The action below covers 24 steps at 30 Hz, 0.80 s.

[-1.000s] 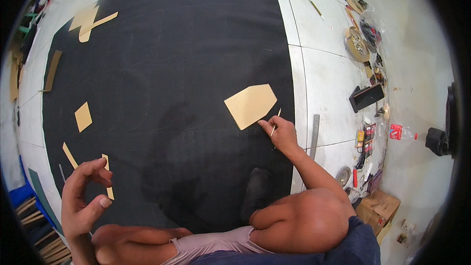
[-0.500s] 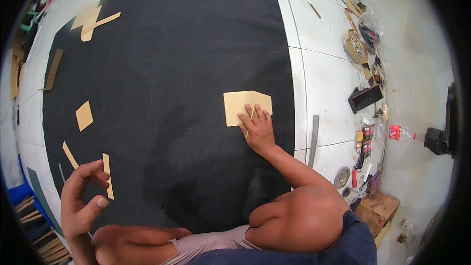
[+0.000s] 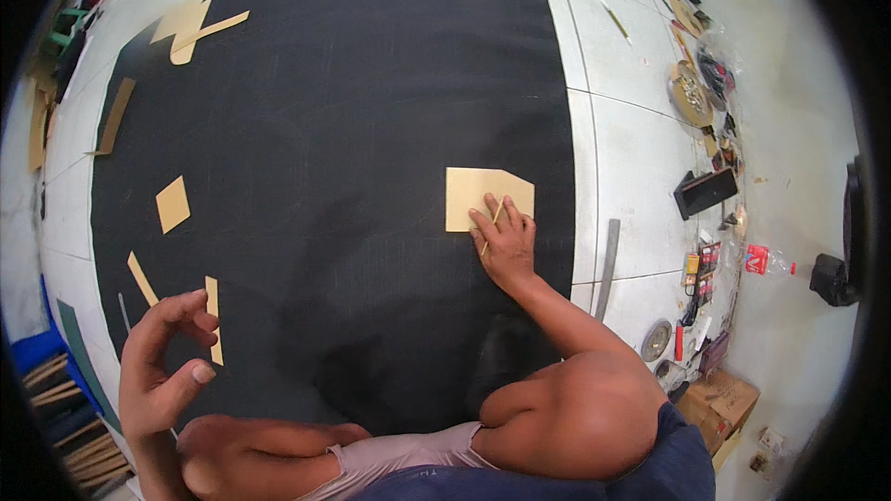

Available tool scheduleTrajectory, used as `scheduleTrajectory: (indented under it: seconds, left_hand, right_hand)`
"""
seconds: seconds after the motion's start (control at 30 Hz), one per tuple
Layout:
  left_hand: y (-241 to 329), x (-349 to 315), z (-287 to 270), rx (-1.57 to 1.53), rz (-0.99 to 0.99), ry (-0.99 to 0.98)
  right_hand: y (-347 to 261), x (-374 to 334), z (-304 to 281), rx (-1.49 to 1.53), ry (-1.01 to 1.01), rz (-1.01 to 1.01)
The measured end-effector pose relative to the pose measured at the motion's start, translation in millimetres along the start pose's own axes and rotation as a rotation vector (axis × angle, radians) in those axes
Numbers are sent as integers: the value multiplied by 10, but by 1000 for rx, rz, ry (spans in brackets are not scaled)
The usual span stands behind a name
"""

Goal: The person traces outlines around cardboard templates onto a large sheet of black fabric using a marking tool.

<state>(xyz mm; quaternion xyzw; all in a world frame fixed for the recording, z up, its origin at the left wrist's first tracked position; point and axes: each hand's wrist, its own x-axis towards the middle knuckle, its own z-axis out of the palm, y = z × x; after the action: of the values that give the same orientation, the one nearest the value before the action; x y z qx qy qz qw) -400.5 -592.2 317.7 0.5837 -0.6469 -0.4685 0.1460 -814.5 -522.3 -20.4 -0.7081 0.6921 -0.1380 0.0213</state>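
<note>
The step in hand looks like marking around a tan card template (image 3: 486, 195), which lies on the black sheet (image 3: 353, 111) at about 3 o'clock. The right hand (image 3: 507, 243) presses the template flat, a thin stick (image 3: 492, 224) pinched between its fingers. The left hand (image 3: 160, 373), at 8 o'clock, hovers half-curled, holding nothing. Tracing next calls for steady pressure.

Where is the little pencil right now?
In the head view, the pencil sits right of centre, between the fingers of the right hand, which presses on the tan cardboard piece near the right edge of the black sheet.
</note>
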Motion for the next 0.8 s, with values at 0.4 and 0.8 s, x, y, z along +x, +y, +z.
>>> scheduleTrajectory:
  seconds: [0.4, 0.8]
  left_hand:
    - [-96, -11, -73, -17, 42, -39]
    - [-34, -46, -17, -18, -51, 37]
  right_hand:
    - [-102, -23, 7, 24, -6, -14]
    - [-99, -33, 20, 16, 0, -15]
